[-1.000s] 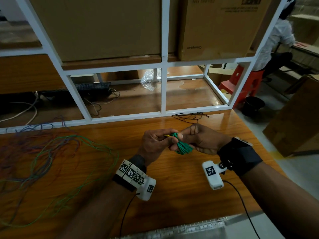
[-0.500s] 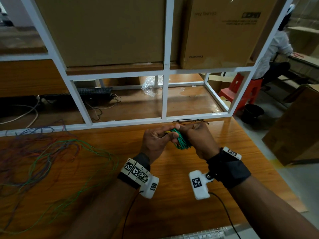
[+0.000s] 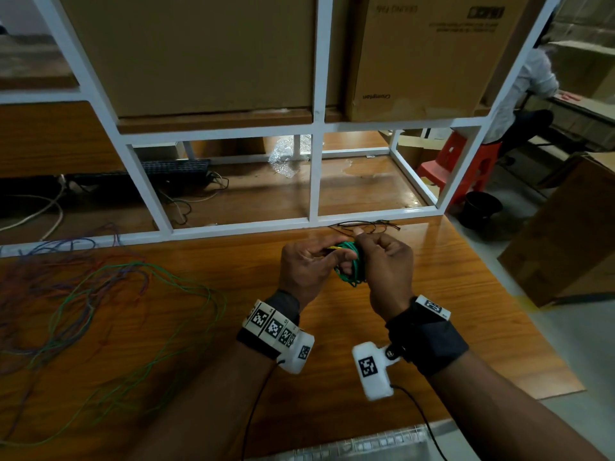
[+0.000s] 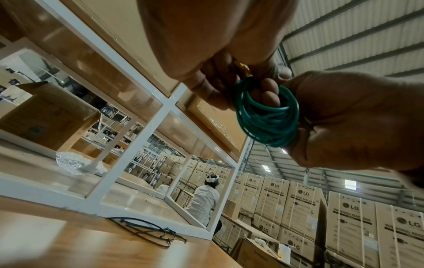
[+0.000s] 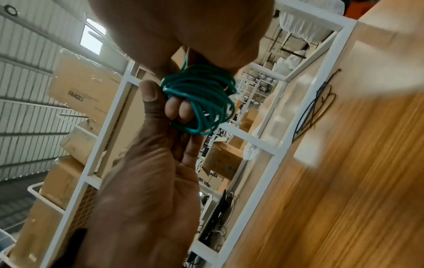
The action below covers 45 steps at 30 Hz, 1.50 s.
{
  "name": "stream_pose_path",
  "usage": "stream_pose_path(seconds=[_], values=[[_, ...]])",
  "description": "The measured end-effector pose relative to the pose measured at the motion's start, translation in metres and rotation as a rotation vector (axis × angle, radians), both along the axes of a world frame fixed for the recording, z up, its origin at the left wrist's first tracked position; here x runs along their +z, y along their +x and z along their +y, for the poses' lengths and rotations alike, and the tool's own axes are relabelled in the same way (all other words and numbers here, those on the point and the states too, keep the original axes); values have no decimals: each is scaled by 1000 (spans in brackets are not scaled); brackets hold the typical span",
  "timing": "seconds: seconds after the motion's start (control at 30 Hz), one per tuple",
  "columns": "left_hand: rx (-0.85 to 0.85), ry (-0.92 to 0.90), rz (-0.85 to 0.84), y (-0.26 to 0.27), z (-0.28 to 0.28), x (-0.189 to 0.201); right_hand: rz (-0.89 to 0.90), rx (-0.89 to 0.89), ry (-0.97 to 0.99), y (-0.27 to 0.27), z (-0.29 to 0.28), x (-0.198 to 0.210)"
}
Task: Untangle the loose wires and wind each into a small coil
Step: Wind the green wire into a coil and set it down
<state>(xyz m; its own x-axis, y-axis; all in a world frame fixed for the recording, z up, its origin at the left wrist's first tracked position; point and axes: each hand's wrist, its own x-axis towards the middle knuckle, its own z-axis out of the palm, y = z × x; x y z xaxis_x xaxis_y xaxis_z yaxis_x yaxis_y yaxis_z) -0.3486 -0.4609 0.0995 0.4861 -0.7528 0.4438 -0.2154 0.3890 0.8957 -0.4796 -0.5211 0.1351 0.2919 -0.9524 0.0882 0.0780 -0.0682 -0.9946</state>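
The long glossy wooden table fills the near part of the scene, and a white metal shelf frame stands on its far side. Two big brown cardboard boxes sit on the upper shelf of this frame. On the left of the table lies a loose tangle of thin green, blue and red wires, spread out flat. At the far edge of the table, just beside the frame, lies a small bundle of dark thin wires.

Above the middle of the table the two hands meet. The right hand has its fingers curled and holds the small coil of green wire; in the right wrist view two fingertips pass through the loops of the coil. The left hand is just beside it on the left, its fingers bent, and it pinches the yellow-tipped end of the green wire next to the coil. The coil hangs in the air, between both hands, not touching the table.
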Motion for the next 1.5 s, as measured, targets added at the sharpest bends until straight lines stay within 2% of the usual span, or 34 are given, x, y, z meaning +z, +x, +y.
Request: stream_pose_path(seconds=[0.1,0.17,0.23,0.3,0.33,0.4,0.47,0.53,0.6,0.7,0.77,0.87,0.97,1.1,1.17,1.27,1.4,1.5], values=[[0,-7,-36,-4,-2,-1,-28,-66,-11,1,4,-5],[-13,24,-30,-5,-2,1,-39,-31,55,-1,3,-9],[-63,99,61,2,0,6,-107,199,235,-7,-4,-10],[-123,148,81,13,3,6,-128,481,390,-16,-10,-4],[-143,150,68,18,5,4,-110,567,424,-20,-12,1],[-152,129,81,21,9,1,-43,613,428,-24,-15,8],[-110,92,94,17,12,-4,88,517,290,-20,-16,8],[-71,91,102,14,12,-10,279,366,0,-17,-13,3],[-41,102,132,17,16,-15,397,295,-218,-18,-12,-2],[5,149,124,25,24,-19,423,418,-235,-21,-5,-3],[24,168,109,27,30,-19,483,482,-316,-19,3,-11],[38,193,142,24,34,-23,512,367,-441,-13,13,-27],[13,207,209,23,38,-27,439,296,-422,-12,17,-34],[-194,282,332,23,40,-28,424,289,-434,-20,15,-43],[-273,366,359,21,39,-27,433,282,-474,-28,8,-48],[-302,453,281,18,29,-28,490,294,-603,-39,-8,-53],[-293,561,215,7,7,-17,511,350,-726,-50,-37,-58],[-251,587,261,-8,-13,-10,504,349,-784,-59,-64,-62]])
